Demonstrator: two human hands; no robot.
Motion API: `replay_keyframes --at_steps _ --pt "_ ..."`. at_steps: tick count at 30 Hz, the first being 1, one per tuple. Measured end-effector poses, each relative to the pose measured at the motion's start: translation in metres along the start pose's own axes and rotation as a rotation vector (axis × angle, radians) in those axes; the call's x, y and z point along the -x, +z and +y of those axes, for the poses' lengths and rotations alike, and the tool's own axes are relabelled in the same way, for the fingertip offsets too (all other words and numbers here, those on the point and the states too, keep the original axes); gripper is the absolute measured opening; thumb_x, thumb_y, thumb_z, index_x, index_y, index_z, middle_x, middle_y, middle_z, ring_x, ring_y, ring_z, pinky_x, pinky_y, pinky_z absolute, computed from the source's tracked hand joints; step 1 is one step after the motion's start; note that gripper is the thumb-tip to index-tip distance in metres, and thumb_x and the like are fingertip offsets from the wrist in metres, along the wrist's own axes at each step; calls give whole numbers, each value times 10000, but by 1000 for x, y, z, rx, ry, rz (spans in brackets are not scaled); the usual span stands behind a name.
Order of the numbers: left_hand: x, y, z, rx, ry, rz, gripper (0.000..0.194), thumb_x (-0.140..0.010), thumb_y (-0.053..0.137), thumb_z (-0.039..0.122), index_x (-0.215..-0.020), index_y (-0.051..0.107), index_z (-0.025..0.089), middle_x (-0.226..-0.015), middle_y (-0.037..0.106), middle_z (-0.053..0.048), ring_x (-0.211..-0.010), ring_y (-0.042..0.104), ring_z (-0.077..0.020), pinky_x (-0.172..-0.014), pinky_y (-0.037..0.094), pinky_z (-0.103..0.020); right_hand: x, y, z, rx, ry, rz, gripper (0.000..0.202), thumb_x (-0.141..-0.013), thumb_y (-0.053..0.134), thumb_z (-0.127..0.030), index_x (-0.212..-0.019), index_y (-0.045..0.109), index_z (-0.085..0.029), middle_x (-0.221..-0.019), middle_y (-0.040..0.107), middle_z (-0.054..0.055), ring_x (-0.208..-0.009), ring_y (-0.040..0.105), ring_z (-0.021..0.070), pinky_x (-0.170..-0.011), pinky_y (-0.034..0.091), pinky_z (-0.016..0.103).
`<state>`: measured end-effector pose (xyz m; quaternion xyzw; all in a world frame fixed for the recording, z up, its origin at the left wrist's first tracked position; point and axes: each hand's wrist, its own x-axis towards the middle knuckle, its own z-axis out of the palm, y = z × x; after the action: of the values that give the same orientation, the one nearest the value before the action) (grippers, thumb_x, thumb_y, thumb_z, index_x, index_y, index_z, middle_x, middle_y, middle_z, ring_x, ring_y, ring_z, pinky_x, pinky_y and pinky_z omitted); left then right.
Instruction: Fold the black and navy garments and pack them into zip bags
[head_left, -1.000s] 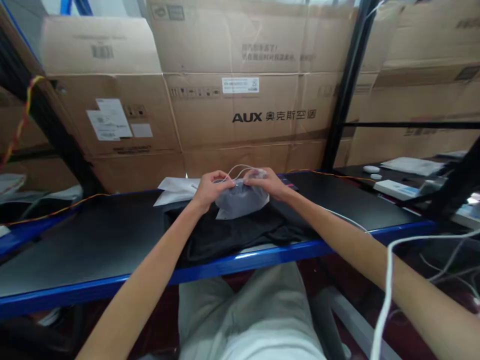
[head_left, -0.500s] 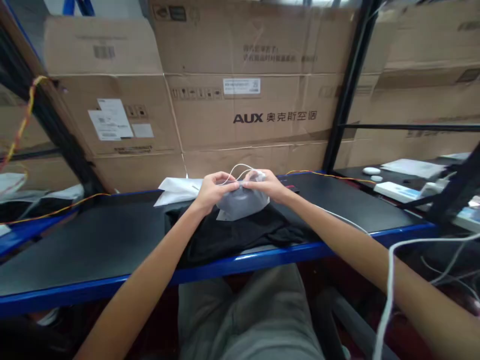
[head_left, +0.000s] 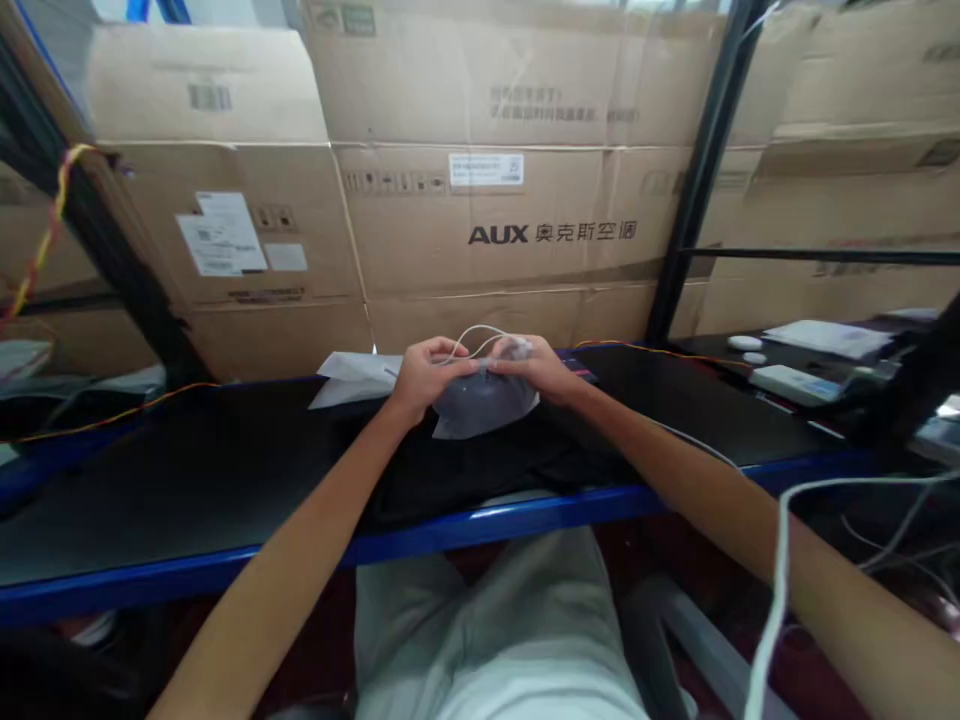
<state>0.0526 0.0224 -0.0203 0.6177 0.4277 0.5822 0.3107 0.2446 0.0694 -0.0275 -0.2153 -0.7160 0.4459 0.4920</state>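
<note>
Both hands meet over the black cloth (head_left: 480, 465) near the middle of the table. My left hand (head_left: 425, 376) pinches the upper edge of a translucent whitish bag (head_left: 484, 405) between thumb and fingers. At the same edge, close beside it, my right hand (head_left: 531, 365) is closed on the bag too. A thin white cable (head_left: 480, 328) loops up over the fingers of both hands. What lies inside the bag is too unclear to name. Just left of my left hand, a white sheet or pouch (head_left: 352, 378) rests on the table.
Large cardboard boxes (head_left: 525, 270) stand behind the black table (head_left: 187, 470) with its blue front edge. A thick white cable (head_left: 780, 560) hangs at the right. White round items (head_left: 744, 343) and a white box (head_left: 795, 383) lie at the right. Dark posts rise at both sides.
</note>
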Motion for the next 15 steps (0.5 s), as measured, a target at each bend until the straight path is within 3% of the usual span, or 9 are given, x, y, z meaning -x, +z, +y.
replay_keyframes --at_steps 15 --pt "1 0 4 -7 -16 2 343 -536 871 363 -760 697 170 -674 695 -7 -608 602 -146 -588 446 -258 0 2 -2 -19 17 27 325 -558 863 -363 -692 650 -157 -697 627 -8 -658 534 129 -655 410 280"
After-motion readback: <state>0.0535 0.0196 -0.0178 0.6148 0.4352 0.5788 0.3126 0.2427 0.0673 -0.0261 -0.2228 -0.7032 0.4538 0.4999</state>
